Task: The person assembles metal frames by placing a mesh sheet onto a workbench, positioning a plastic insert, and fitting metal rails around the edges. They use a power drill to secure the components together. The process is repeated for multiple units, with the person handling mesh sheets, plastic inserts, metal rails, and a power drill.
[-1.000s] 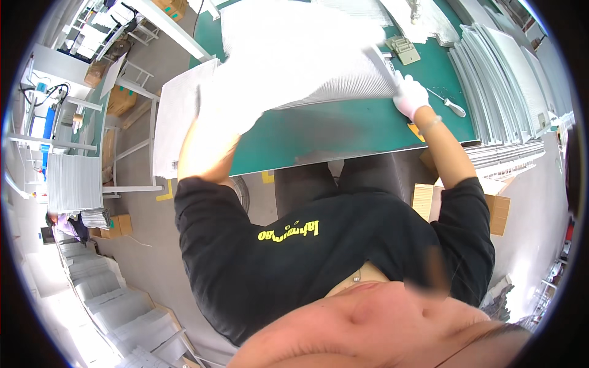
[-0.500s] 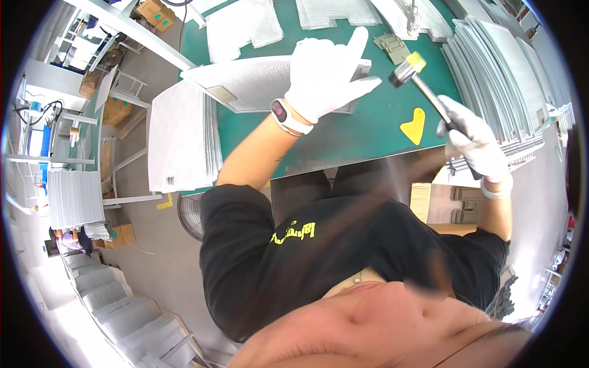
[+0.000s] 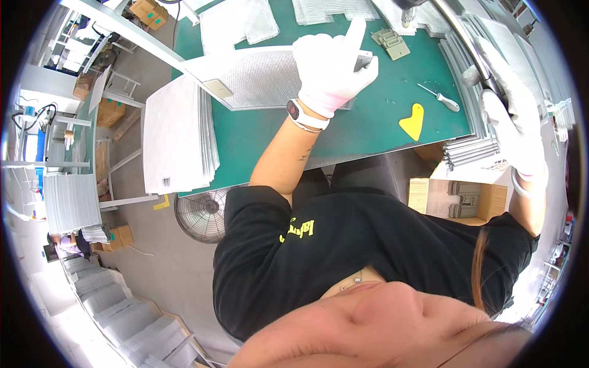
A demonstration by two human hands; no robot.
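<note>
Gloves cover both hands in the head view, white and snug. The left hand (image 3: 331,67) lies on the near edge of a flat metal mesh panel (image 3: 264,80), fingers curled over its right end and the forefinger pointing up and away; a watch sits on that wrist. The panel rests flat on the green worktop (image 3: 368,122), stretching from the left hand toward the worktop's left side, with a small tan tag near its left corner.

The right hand (image 3: 512,122) is far out at the right, closed around a long grey metal handle (image 3: 466,37) that runs up toward the top rim; what the handle carries at its far end is blurred and cannot be told. This hand hangs over the stacked grey strips (image 3: 469,150) along the worktop's right edge.

Between the two hands, on bare green, lie a yellow scraper (image 3: 413,121), a small screwdriver (image 3: 440,98) just beyond it, and a grey hinge-like piece (image 3: 391,44) near the left hand's fingertips. A thick stack of mesh sheets (image 3: 178,138) overhangs the worktop's left end. More mesh pieces lie at the far edge. Below the worktop stand a round fan (image 3: 199,214) on the floor and an open cardboard box (image 3: 457,196) at the right.
</note>
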